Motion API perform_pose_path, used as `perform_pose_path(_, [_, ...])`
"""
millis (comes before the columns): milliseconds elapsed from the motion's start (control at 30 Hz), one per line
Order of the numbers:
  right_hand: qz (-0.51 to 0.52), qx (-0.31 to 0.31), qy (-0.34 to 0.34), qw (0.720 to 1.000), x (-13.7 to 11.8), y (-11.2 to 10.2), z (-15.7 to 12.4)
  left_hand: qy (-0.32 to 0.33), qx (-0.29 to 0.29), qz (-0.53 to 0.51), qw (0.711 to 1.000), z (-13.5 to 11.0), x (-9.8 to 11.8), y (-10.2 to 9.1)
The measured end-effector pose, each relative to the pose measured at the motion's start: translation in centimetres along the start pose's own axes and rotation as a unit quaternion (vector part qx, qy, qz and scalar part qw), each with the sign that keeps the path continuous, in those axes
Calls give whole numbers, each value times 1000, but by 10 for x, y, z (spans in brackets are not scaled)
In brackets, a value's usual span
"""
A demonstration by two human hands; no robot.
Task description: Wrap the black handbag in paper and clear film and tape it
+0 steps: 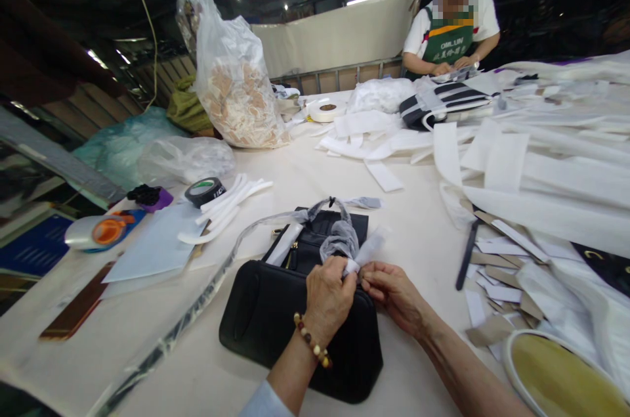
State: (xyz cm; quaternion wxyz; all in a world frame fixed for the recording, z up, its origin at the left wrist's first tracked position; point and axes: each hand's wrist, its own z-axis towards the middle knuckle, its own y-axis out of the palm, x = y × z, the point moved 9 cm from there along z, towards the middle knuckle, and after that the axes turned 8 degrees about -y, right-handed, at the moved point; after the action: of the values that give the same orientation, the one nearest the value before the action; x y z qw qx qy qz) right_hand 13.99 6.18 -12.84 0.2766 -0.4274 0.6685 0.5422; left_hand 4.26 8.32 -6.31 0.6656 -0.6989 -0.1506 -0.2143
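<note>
A black handbag (275, 318) lies on the white table in front of me. Its handle (339, 233) is wrapped in thin clear film and arches over the bag. My left hand (327, 295), with a bead bracelet at the wrist, is closed on the wrapped handle and a white paper strip (367, 251). My right hand (394, 292) pinches the same strip from the right, fingertips almost touching the left hand. A long film-wrapped strap (197, 305) trails from the bag toward the near left edge.
Tape rolls (205, 190) (105, 231), white foam strips (226, 203) and a paper sheet lie at left. White strips and cardboard scraps (502, 272) pile up at right. A filled plastic bag (236, 88) stands behind. Another person (450, 36) works at the far side.
</note>
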Motion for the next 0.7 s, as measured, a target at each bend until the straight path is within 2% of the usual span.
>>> perform_pose_path(133, [21,3,-2,1000,7,0,0,-16,-8,-45,999,1,-3,-2])
perform_pose_path(433, [48,43,-71,995,6,-5,3,-34,-51,-155,986,2,-4,-6])
perform_pose_path(700, [81,89,-77,990,12,-3,1,-27,-68,-160,984,2,-2,-6])
